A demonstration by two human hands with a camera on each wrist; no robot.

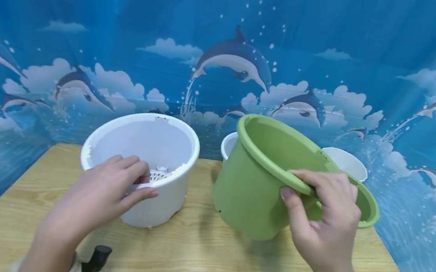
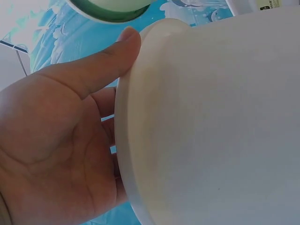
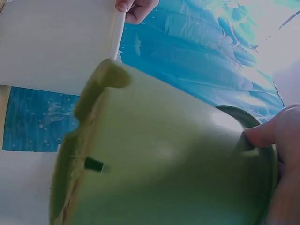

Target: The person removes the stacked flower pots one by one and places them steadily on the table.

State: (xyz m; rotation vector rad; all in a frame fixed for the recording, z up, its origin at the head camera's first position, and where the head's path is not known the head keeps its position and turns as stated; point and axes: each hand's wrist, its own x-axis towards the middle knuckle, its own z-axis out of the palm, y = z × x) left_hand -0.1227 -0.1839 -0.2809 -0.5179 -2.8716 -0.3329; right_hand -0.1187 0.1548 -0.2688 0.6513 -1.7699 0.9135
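A large white flower pot [image 1: 163, 202] stands on the left of the table, with a perforated grid inside its bottom. My left hand [image 1: 109, 190] pinches its near rim, thumb outside and fingers curled over the inside; the left wrist view shows the thumb [image 2: 112, 61] along that rim. On the right, my right hand [image 1: 324, 209] grips the near rim of a green flower pot [image 1: 251, 195], which tilts with its mouth toward the right. Its notched bottom edge [image 3: 70, 187] shows in the right wrist view. Another green rim [image 1: 370, 206] shows behind the right hand, its pot largely hidden.
Behind the green pot are a small white pot [image 1: 228, 144], mostly hidden, and a white container [image 1: 347, 162] at the back right. The wooden table [image 1: 185, 260] ends at a blue dolphin-print curtain [image 1: 156, 8]. A white item with a label [image 2: 269, 4] appears in the left wrist view.
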